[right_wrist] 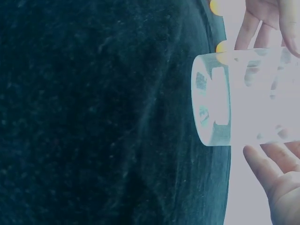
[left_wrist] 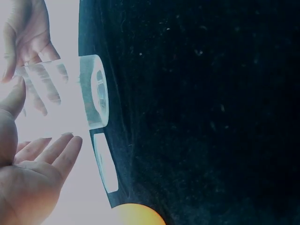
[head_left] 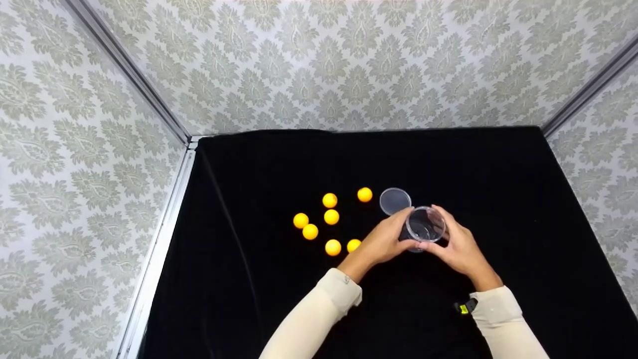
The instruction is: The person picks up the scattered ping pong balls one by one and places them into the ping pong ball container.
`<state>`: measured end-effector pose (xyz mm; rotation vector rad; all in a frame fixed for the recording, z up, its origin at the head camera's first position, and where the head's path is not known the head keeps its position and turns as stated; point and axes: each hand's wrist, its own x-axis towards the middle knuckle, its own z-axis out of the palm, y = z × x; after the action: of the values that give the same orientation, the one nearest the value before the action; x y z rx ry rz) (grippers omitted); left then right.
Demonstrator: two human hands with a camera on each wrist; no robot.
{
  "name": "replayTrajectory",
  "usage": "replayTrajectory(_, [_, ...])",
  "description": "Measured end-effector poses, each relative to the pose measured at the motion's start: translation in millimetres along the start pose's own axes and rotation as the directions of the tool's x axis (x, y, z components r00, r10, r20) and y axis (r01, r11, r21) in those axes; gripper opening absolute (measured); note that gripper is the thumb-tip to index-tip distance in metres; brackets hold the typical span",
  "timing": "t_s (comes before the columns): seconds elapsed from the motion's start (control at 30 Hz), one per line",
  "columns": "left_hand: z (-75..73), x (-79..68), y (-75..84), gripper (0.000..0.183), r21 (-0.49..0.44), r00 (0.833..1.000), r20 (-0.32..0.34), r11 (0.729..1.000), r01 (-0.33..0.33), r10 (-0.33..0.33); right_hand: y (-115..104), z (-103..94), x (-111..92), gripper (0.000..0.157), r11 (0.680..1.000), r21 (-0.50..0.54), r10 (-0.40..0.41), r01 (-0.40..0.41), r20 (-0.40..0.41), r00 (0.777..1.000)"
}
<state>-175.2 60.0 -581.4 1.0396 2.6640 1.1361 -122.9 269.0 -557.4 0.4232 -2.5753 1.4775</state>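
Observation:
A clear plastic jar [head_left: 426, 225] is held between both hands above the black cloth, its open mouth facing the head camera. My left hand [head_left: 386, 240] grips it from the left and my right hand [head_left: 459, 248] from the right, with the thumbs meeting at the near side. Both wrist views show the jar's see-through wall and base, with fingers around it. Just behind the left hand lies a round translucent lid [head_left: 395, 200], flat on the cloth. Left of the hands are several orange balls, one ball [head_left: 354, 245] partly hidden by the left wrist.
A black cloth [head_left: 249, 174] covers the table. More orange balls lie scattered on it, including one ball [head_left: 365, 194] beside the lid and another ball [head_left: 300, 220] furthest left. Patterned wall panels [head_left: 329, 65] stand at the back and sides, with a metal rail [head_left: 154, 259] along the left edge.

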Motion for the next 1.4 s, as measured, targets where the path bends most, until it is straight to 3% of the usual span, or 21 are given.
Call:
replayTrajectory(0.3, [1.2, -3.5, -0.9, 0.083, 0.025, 0.999, -0.003, 0.998, 0.049, -0.049, 3.0, 0.4, 0.9, 0.088, 0.998, 0.066, 0.004, -0.005, 0.023, 1.000])
replayTrajectory(0.5, [-8.2, -22.5, -6.8, 0.090, 0.174, 0.997, -0.044, 0.982, 0.068, -0.062, 6.0, 0.1, 0.8, 0.089, 0.994, 0.113, -0.004, 0.001, 0.028, 1.000])
replayTrajectory(0.6, [-18.1, -37.8, -13.9, 0.090, 0.299, 0.997, -0.059, 0.952, 0.063, -0.047, 6.1, 1.6, 1.3, 0.090, 0.991, 0.131, -0.002, -0.003, 0.035, 0.999])
replayTrajectory(0.77, [-33.1, -62.8, -26.7, 0.094, 0.498, 0.996, -0.037, 0.863, 0.090, -0.083, 5.8, 1.9, 0.9, 0.092, 0.994, 0.112, 0.015, -0.018, 0.031, 0.999])
replayTrajectory(0.93, [-40.2, -81.7, -37.1, 0.093, 0.605, 0.996, -0.010, 0.792, 0.079, -0.092, 4.7, 1.0, -0.6, 0.092, 0.998, 0.063, 0.029, -0.030, 0.023, 0.999])
replayTrajectory(1.17, [-39.7, -97.1, -46.9, 0.084, 0.659, 0.996, 0.021, 0.750, 0.050, -0.086, 3.9, 1.2, -0.6, 0.092, 0.998, 0.044, 0.034, -0.035, 0.026, 0.999])
replayTrajectory(1.3, [-37.1, -100.6, -49.8, 0.075, 0.691, 0.998, 0.023, 0.722, 0.027, -0.059, 4.3, 1.4, -0.5, 0.093, 0.999, 0.028, 0.032, -0.033, 0.027, 0.999])
replayTrajectory(1.4, [-35.1, -100.8, -50.5, 0.069, 0.699, 0.999, 0.016, 0.715, 0.018, -0.041, 4.1, 1.0, -0.5, 0.092, 0.999, 0.021, 0.034, -0.034, 0.026, 0.999])
